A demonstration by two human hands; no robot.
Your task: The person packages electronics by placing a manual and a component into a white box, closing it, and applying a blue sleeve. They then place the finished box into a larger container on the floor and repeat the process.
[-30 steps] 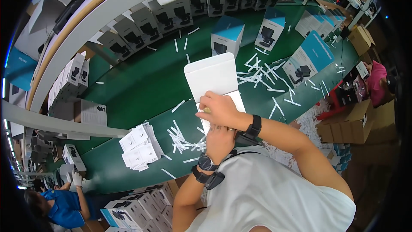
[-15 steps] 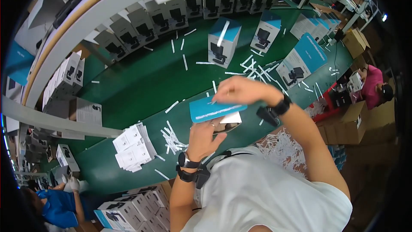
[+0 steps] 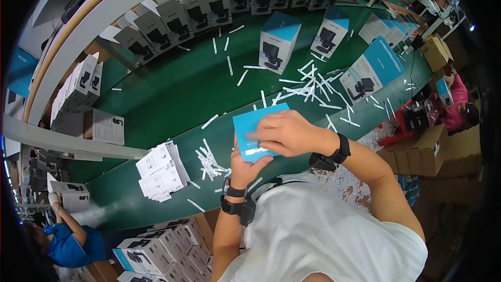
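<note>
Strips point(image 3: 210, 121) litter the desk point(image 3: 167, 102) around the box point(image 3: 245, 124) — blue top upward, long axis unclear; left fingers point(image 3: 261, 164) grasp its side, right fingers point(image 3: 270, 133) blur over it — grip uncertain.

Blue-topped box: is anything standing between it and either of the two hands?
Nothing visible does. The left hand holds the box at its near left; the right hand, partly blurred, is over its top. Loose paper strips lie on the green table, not in between.
</note>
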